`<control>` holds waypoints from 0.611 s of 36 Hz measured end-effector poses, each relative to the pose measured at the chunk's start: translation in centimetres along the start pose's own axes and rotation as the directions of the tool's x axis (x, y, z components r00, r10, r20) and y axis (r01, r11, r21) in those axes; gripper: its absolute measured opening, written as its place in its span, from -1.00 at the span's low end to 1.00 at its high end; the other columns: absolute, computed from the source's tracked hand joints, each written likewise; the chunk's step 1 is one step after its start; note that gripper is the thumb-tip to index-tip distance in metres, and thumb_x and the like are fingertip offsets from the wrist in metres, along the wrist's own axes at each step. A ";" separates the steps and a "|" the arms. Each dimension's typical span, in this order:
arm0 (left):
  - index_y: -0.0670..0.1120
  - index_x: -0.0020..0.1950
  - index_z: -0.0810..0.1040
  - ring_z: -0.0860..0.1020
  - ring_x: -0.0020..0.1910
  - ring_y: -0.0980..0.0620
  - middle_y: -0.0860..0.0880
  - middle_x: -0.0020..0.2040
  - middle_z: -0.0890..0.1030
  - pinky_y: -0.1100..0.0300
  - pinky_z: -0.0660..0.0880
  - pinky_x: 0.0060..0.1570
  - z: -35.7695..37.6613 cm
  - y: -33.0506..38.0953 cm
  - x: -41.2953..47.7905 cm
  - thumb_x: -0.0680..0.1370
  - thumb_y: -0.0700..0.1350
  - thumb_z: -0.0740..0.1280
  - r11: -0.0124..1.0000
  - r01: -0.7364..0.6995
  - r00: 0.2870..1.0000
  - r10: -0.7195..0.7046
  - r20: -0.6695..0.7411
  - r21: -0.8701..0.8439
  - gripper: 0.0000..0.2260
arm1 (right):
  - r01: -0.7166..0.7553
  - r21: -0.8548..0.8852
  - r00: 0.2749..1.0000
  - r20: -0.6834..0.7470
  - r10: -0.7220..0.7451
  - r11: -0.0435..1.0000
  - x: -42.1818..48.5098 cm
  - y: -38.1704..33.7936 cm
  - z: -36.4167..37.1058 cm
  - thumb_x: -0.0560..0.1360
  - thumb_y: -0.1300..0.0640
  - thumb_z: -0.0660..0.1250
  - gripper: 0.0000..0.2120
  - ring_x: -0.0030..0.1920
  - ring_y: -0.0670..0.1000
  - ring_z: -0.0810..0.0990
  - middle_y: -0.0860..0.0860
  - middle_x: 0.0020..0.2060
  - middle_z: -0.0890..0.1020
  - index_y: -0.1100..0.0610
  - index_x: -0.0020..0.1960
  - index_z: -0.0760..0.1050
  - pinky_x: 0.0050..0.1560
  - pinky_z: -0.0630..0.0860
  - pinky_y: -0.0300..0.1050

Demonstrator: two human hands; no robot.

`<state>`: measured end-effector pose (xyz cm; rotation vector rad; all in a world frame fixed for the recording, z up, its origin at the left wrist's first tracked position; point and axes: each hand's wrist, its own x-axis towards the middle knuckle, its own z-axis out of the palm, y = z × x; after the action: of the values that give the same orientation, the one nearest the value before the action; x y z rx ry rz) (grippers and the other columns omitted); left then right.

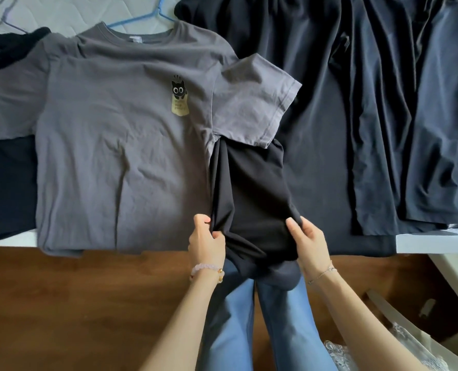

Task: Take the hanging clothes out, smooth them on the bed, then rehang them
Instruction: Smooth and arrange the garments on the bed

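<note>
A black garment (254,188) lies bunched at the bed's near edge, its top tucked under the grey T-shirt's right sleeve. My left hand (206,238) pinches its lower left edge. My right hand (308,241) grips its lower right edge; the bottom hem droops off the bed over my jeans. The grey T-shirt (110,135) with a small cat print lies flat to the left, on a blue hanger (153,16) whose hook shows above the collar.
Several dark garments (378,103) cover the right half of the white bed (434,241). Another black garment (5,180) and a grey hanger (5,14) lie at the far left. Wooden floor (88,303) runs below; a box with lace (399,341) sits at lower right.
</note>
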<state>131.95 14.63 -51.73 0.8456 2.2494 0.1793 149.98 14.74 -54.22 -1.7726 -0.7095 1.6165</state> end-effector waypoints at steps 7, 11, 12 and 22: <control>-0.08 0.10 0.42 0.52 0.01 -0.18 -0.15 0.10 0.56 -0.05 0.56 0.04 -0.1 -0.7 2.5 0.53 -0.31 0.18 0.952 0.110 0.970 -0.040 0.239 -0.287 -0.79 | -0.061 -0.033 0.998 0.021 0.062 0.998 1.2 -0.9 -1.9 0.57 0.11 0.25 -0.85 -0.07 -0.12 0.59 -0.02 -0.10 0.67 0.04 -0.11 0.58 0.06 0.51 -0.18; 0.00 0.04 0.42 0.49 0.00 -0.11 -0.12 0.09 0.52 -0.15 0.52 0.12 0.8 -0.3 2.1 0.58 -0.13 0.11 0.852 0.303 0.934 -0.176 0.312 -0.427 -0.87 | -0.257 0.006 0.958 0.131 0.254 0.966 1.5 -0.8 -2.3 0.45 -0.09 0.38 -0.68 0.02 0.07 0.62 0.11 -0.06 0.69 0.20 -0.13 0.57 0.16 0.51 0.06; 0.00 0.04 0.41 0.48 0.01 -0.09 -0.09 0.09 0.52 -0.12 0.48 0.16 1.0 0.1 1.6 0.57 -0.01 0.14 0.847 0.315 0.928 -0.181 0.325 -0.428 -0.87 | -0.292 0.006 0.941 0.180 0.287 0.956 1.4 -0.7 -2.3 0.38 -0.15 0.43 -0.63 -0.01 0.09 0.61 0.11 -0.11 0.67 0.18 -0.14 0.56 0.14 0.50 0.08; -0.16 0.24 0.38 0.49 0.14 -0.25 -0.16 0.25 0.44 -0.02 0.41 0.01 3.1 3.5 1.1 0.57 -0.10 0.15 0.990 0.016 1.000 -0.017 0.001 0.142 -0.73 | -0.317 -0.001 0.886 0.358 0.296 0.949 -0.2 -2.2 -3.7 0.25 0.07 0.55 -0.70 -0.09 0.09 0.69 0.14 -0.13 0.71 0.20 -0.10 0.65 -0.14 0.57 -0.12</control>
<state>135.24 17.67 -53.44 0.9005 2.2876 0.0108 153.65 15.74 -52.23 -1.6283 -0.5482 2.1861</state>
